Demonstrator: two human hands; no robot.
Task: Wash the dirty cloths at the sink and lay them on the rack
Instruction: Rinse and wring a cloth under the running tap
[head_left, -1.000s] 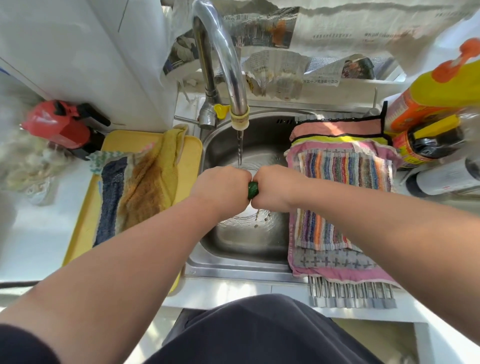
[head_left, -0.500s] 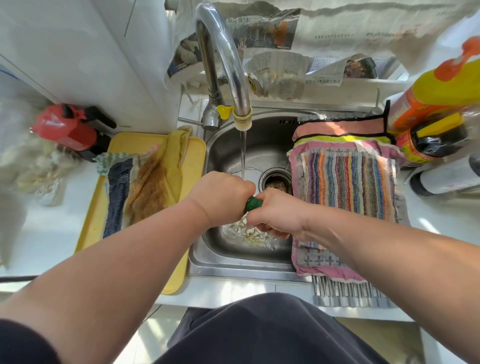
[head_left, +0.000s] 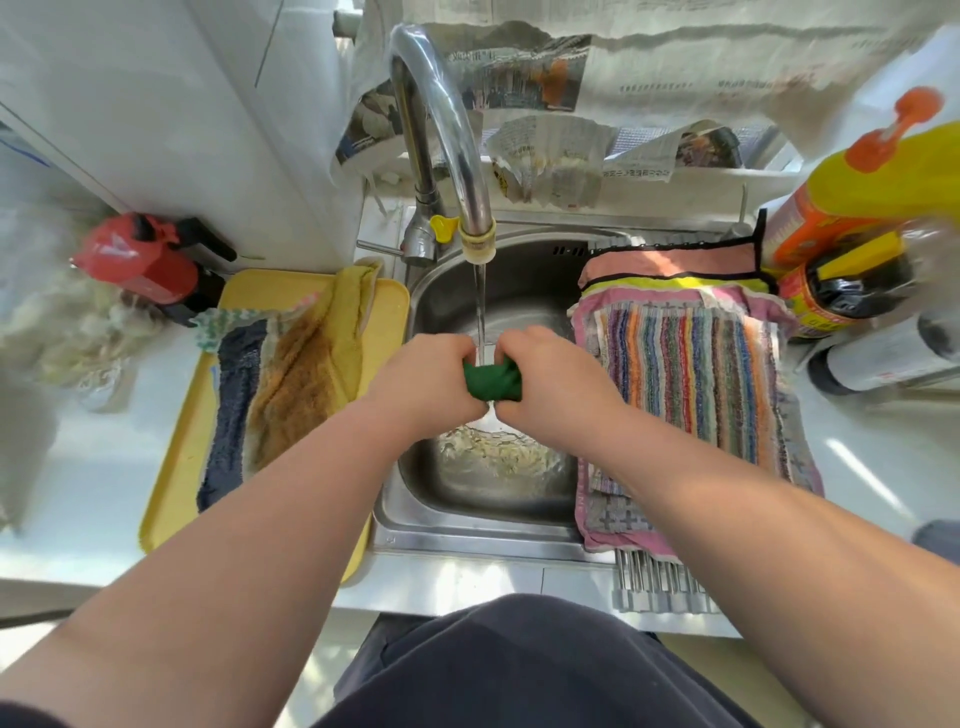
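Note:
A bunched green cloth (head_left: 492, 382) is gripped from both sides, by my left hand (head_left: 426, 379) and my right hand (head_left: 550, 376), over the steel sink (head_left: 467, 525). Water runs from the chrome tap (head_left: 447, 135) straight onto it. Foamy water pools in the basin below. On the yellow tray (head_left: 166, 483) to the left lie dirty cloths, a dark blue one (head_left: 228, 410) and a brown-stained yellow one (head_left: 306, 374). The rack (head_left: 660, 587) spans the sink's right side, covered by a striped cloth (head_left: 691, 384) over a pink one (head_left: 618, 535).
Yellow and orange bottles (head_left: 852, 208) and a dark bottle (head_left: 883, 358) crowd the right counter. A red object (head_left: 145, 265) and crumpled plastic sit at the left wall. Newspaper hangs behind the tap.
Both hands rose back under the water stream. More of the green cloth shows between them now.

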